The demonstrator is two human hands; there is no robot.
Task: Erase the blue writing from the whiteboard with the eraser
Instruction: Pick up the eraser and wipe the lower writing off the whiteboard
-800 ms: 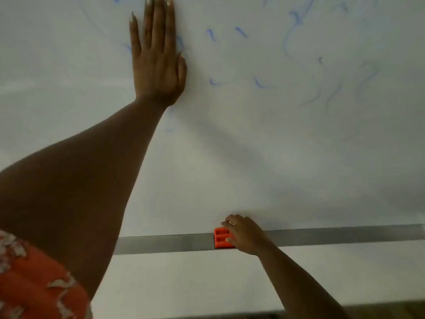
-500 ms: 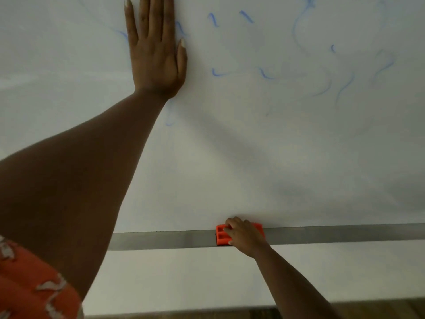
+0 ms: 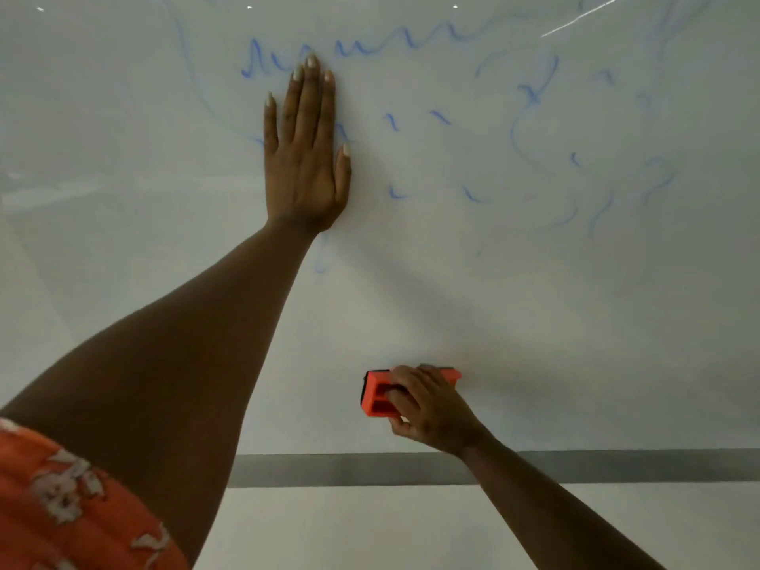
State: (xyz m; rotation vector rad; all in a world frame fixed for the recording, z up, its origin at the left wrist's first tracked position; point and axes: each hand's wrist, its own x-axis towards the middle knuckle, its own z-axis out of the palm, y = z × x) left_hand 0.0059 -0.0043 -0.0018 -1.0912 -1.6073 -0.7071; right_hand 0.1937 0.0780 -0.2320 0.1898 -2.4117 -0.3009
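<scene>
Where half a second ago the right hand's fingers (image 3: 405,390) pinned the eraser (image 3: 380,394) down in the grey tray (image 3: 329,470), they are now clamped over its orange back with the thumb underneath, and the eraser has come up off the tray. It sits against the board (image 3: 534,322) just above the tray, its dark felt side facing the surface as far as can be told. That puts the pick-up behind the right hand (image 3: 432,409); wiping has not begun.

Well above those fingers lies the writing (image 3: 395,45), a scrawled blue line with scattered ticks and loops to the right, all of it untouched. The left hand (image 3: 306,158) stays pressed flat on the board, fingers straight and together, holding nothing, its tips touching the scrawl and partly covering some strokes. It will probably need to shift for the eraser to reach those.
</scene>
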